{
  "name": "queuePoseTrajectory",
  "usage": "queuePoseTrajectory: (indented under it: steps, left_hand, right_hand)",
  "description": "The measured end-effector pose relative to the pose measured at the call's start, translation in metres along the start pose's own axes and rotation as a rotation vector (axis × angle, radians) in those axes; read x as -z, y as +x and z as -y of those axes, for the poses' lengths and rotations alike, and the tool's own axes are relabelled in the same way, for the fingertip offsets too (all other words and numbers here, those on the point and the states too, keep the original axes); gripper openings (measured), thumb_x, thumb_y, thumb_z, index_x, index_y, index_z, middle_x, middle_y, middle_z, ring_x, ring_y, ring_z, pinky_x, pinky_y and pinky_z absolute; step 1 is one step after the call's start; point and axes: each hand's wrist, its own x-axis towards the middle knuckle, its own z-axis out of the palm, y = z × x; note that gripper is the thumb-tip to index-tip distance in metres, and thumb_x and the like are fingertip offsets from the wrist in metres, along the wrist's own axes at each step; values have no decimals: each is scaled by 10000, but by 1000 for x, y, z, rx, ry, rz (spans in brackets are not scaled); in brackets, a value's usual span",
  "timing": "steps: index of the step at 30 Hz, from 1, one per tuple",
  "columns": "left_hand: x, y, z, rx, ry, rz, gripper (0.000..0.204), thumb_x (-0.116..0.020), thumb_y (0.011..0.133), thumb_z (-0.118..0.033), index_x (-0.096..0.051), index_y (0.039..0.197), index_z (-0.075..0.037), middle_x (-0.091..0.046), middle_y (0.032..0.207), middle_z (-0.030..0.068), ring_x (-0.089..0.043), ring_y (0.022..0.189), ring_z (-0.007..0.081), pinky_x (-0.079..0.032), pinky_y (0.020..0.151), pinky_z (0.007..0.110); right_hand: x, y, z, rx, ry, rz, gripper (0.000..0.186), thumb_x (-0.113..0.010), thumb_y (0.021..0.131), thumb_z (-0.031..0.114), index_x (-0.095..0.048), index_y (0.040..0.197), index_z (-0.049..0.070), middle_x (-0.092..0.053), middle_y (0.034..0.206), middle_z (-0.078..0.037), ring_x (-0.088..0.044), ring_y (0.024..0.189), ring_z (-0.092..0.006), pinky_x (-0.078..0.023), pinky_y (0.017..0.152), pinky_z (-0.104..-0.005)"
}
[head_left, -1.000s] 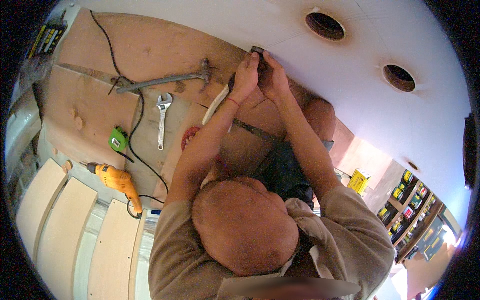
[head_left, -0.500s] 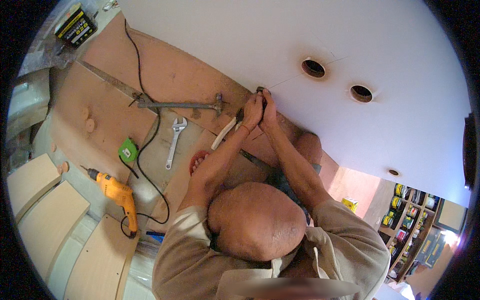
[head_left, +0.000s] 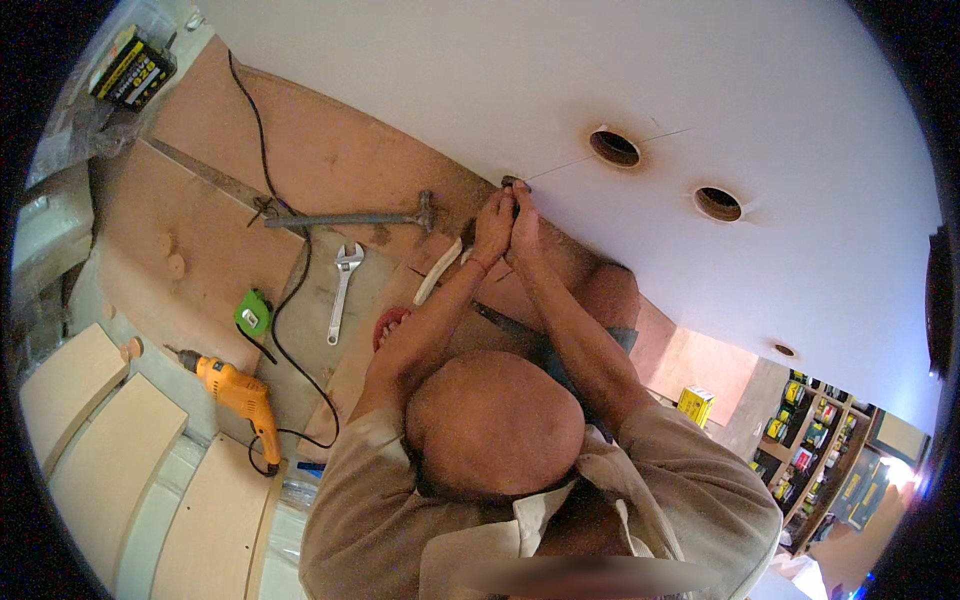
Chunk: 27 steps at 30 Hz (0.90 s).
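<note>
Both my hands meet at the lower edge of a large white panel [head_left: 420,80]. My left hand [head_left: 493,230] is closed, fingers pressed together and pointing up to the panel. Against it lies my right hand [head_left: 524,228], closed too, with its fingertips on a small dark piece [head_left: 515,184] at the panel face. That piece sits where a thin drawn line starts on the panel. Most of what the fingers grip is hidden, so its kind cannot be told. A pale curved wooden handle [head_left: 438,272] lies just left of my left wrist.
Left of my arms lie a hammer [head_left: 350,218], an adjustable wrench [head_left: 343,293], a green tape measure [head_left: 253,314] and an orange drill [head_left: 238,394]. A black cord [head_left: 264,150] crosses the brown boards. Two round holes [head_left: 615,148] pierce the panel. Shelves [head_left: 812,440] hold boxes at the right.
The whole view has shifted slightly, and the wearer's head has tipped a little to the left. Both hands stay together at the same spot on the panel's edge.
</note>
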Motion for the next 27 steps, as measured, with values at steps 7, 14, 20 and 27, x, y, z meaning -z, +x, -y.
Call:
queuePoseTrajectory:
  steps: [7,14,20,27]
  left_hand:
    - [1,-13,-4,47,-76,-38,494,-393,1036,-394,-609,1168,30,-625,1157,304,-587,1070,478,-454,922,474]
    - [1,-9,-8,11,-139,-60,461,-402,1033,-369,-614,1122,30,-639,1075,311,-597,1034,488,-470,885,494]
    - [-7,-9,3,61,-89,8,477,-333,1069,-345,-610,1171,30,-649,1107,298,-612,1034,465,-486,906,483]
    - [-8,-10,-11,29,-43,-44,471,-327,1064,-339,-619,1126,26,-661,1054,293,-626,985,490,-508,880,524]
  right_hand:
    - [23,12,-15,99,-257,81,307,-534,1009,376,-602,1102,91,-573,1043,-18,-515,1003,-164,-421,945,-321]
    - [14,4,-4,118,-50,134,335,-525,1009,398,-601,1098,83,-587,1062,-39,-538,987,-180,-456,907,-346]
    - [26,3,0,4,-57,309,367,-490,1019,410,-594,1125,74,-608,1087,-74,-573,1016,-222,-481,910,-360]
    - [37,13,20,-206,54,301,487,-430,1021,424,-537,1275,22,-588,1247,-137,-537,1183,-313,-408,1056,-445]
